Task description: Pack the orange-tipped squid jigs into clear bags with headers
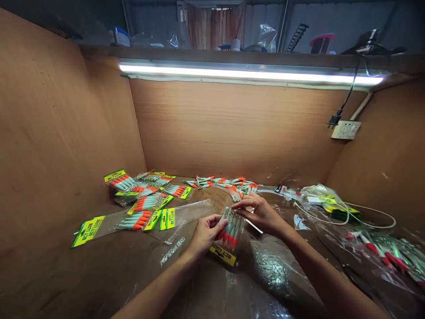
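**Orange, mint and yellow on brown**

The lures [229, 230] are pale mint with orange-red tips, their card [222, 255] yellow with black lettering. Packs [146, 204] at left of frame repeat those colours. The surface [99, 274] and walls [232, 128] are brown; the socket [345, 130] is white.

Small packing workshop: plywood-walled work booth [232, 128], long white tube light [252, 75] overhead, stacks of yellow-labelled clear lure packets [146, 199], loose orange-and-white fishing lures [222, 182] lay piled on plastic-covered brown bench [265, 274].
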{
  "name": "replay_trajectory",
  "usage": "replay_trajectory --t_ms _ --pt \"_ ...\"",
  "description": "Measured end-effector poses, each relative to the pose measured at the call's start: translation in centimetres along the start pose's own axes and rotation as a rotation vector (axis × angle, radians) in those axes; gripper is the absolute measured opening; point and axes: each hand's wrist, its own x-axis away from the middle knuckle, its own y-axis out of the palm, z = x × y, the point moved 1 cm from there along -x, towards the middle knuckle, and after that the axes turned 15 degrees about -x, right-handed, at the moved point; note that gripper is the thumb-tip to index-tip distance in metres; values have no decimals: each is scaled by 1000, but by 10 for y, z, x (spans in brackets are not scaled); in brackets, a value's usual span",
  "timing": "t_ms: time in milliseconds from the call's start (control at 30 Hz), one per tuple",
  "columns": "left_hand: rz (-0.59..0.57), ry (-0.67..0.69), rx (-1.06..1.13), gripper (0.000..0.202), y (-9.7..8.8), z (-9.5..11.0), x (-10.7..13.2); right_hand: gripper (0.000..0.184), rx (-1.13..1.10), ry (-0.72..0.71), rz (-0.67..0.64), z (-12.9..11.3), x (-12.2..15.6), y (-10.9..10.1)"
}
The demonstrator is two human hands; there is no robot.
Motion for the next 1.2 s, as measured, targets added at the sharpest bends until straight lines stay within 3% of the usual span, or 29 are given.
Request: replay_trajectory --t_ms 300,467,600,667,733,833,900,1000,1133,1200 --pt "-23 -62 127 45 0 -4 -1 15 14 -12 -3 7 1 4" --pt "-144 -47 174 58 1 3 6 16 -37 -2 1 5 0 4" --pt "-113 -16 147 51 2 4 8 60 -221 152 251 10 -2 3" --pt "-96 -24 158 48 3 4 9 69 -414 297 231 16 -3 6" --pt "-87 -54 184 44 4 6 11 61 -588 399 137 21 -3 8" --pt "-110 -93 268 40 6 12 15 44 -704 451 136 26 -2 9" --pt "-178 -120 334 42 8 18 18 41 -756 474 140 29 0 10" --pt "-216 -158 350 47 7 23 18 42 -793 525 42 37 2 16" --pt "-92 -119 232 45 4 18 13 40 -705 528 -52 48 5 29" --pt "-16 -111 181 46 2 14 9 35 -567 472 -19 47 6 35"
